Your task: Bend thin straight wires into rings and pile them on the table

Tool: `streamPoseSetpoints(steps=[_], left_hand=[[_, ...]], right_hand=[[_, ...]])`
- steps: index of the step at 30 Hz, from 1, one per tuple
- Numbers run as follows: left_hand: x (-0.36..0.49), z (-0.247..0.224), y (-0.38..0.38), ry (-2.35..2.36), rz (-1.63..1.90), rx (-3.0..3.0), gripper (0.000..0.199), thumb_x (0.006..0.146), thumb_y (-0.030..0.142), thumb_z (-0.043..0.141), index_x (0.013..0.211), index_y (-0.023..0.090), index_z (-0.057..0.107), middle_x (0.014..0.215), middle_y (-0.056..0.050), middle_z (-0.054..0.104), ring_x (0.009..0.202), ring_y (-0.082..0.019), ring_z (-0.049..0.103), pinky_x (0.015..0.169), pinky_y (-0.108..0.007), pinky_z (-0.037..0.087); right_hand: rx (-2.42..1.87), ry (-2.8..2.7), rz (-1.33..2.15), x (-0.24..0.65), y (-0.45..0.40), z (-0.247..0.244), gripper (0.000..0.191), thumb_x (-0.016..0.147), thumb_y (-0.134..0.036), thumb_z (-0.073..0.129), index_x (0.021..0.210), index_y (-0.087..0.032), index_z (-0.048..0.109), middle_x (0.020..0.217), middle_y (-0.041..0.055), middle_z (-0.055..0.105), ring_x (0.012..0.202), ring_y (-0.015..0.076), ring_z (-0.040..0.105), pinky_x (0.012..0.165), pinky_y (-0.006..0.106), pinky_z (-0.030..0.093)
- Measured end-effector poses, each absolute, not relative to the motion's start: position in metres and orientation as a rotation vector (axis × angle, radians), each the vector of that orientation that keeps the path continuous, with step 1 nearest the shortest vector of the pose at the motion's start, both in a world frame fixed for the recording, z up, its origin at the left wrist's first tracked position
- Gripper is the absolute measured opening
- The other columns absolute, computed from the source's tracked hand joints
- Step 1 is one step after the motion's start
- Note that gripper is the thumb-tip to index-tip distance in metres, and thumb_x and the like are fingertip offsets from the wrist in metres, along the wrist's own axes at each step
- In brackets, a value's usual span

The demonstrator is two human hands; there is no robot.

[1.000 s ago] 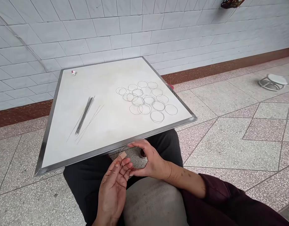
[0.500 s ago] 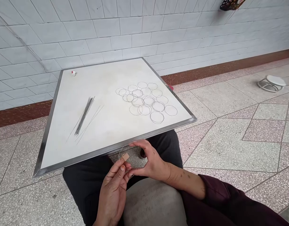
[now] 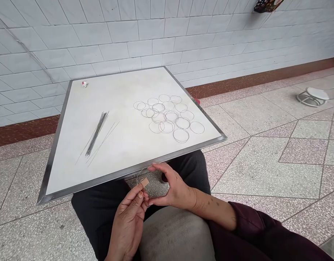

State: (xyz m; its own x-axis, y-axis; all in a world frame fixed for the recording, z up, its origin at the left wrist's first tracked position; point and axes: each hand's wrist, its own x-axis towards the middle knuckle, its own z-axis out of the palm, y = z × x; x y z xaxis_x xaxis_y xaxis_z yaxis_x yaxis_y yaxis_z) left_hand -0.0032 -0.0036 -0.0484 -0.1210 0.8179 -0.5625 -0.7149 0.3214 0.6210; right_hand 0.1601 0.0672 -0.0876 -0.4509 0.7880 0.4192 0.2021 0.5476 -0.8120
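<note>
At the white tabletop's (image 3: pixel 129 145) far-left corner sits a small pink-and-white item (image 3: pixel 85 84); straight wires (image 3: pixel 97 134) lie across its left half. Just off its near edge, the left hand (image 3: pixel 130 215) pinches a thin wire ring (image 3: pixel 137 177), which the right hand (image 3: pixel 174 186) grips between thumb and fingers. Wire circles (image 3: pixel 166 116) overlap on its right half; a stool (image 3: pixel 312 96) stands well beyond.

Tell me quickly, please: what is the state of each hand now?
Left hand: closed, pinching the wire ring.
Right hand: holding the same wire ring in a wide grasp.
</note>
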Motion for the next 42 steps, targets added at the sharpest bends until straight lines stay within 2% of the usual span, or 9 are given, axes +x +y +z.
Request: streamPoseSetpoints(steps=[6,18,28,36,42], left_hand=[[-0.0039,-0.05,-0.0037,0.973,1.292,0.081,0.036,0.07,0.018,0.086,0.105,0.015,0.077,0.087,-0.005,0.072,0.079,-0.012,0.065,0.078,-0.023,0.055],[-0.0055,-0.051,-0.0044,1.007,1.308,0.107,0.032,0.07,0.02,0.086,0.102,0.018,0.078,0.085,-0.003,0.072,0.076,-0.011,0.064,0.08,-0.024,0.055],[-0.0046,-0.0478,-0.0042,1.001,1.297,0.089,0.025,0.074,0.025,0.083,0.096,0.015,0.077,0.076,-0.002,0.064,0.071,-0.01,0.058,0.069,-0.021,0.054],[-0.0063,-0.0505,-0.0039,0.97,1.271,0.047,0.017,0.07,0.019,0.086,0.083,0.017,0.074,0.079,-0.001,0.062,0.069,-0.01,0.056,0.066,-0.023,0.054],[-0.0058,-0.0454,-0.0037,0.975,1.24,0.057,0.024,0.062,0.02,0.091,0.078,0.016,0.074,0.077,0.0,0.062,0.066,-0.009,0.055,0.068,-0.025,0.055]], right_hand=[[-0.745,-1.891,0.879,0.1604,0.0678,-0.0869,0.097,0.063,-0.048,0.09,0.141,-0.026,0.037,0.124,0.0117,0.063,0.112,0.0279,0.06,0.096,0.043,0.049],[-0.674,-1.896,0.876,0.1607,0.0706,-0.0834,0.089,0.062,-0.045,0.091,0.134,-0.027,0.042,0.119,0.01,0.066,0.107,0.0265,0.062,0.094,0.042,0.049],[-0.632,-1.901,0.838,0.1603,0.0719,-0.0781,0.084,0.064,-0.049,0.089,0.133,-0.026,0.045,0.117,0.01,0.066,0.106,0.0261,0.063,0.094,0.042,0.049],[-0.633,-1.937,0.908,0.1627,0.0727,-0.0803,0.093,0.059,-0.043,0.092,0.134,-0.027,0.041,0.12,0.0099,0.065,0.109,0.0266,0.062,0.095,0.04,0.049],[-0.605,-1.943,0.949,0.1648,0.0735,-0.0802,0.099,0.061,-0.04,0.092,0.14,-0.025,0.035,0.122,0.011,0.065,0.112,0.027,0.061,0.099,0.042,0.047]])
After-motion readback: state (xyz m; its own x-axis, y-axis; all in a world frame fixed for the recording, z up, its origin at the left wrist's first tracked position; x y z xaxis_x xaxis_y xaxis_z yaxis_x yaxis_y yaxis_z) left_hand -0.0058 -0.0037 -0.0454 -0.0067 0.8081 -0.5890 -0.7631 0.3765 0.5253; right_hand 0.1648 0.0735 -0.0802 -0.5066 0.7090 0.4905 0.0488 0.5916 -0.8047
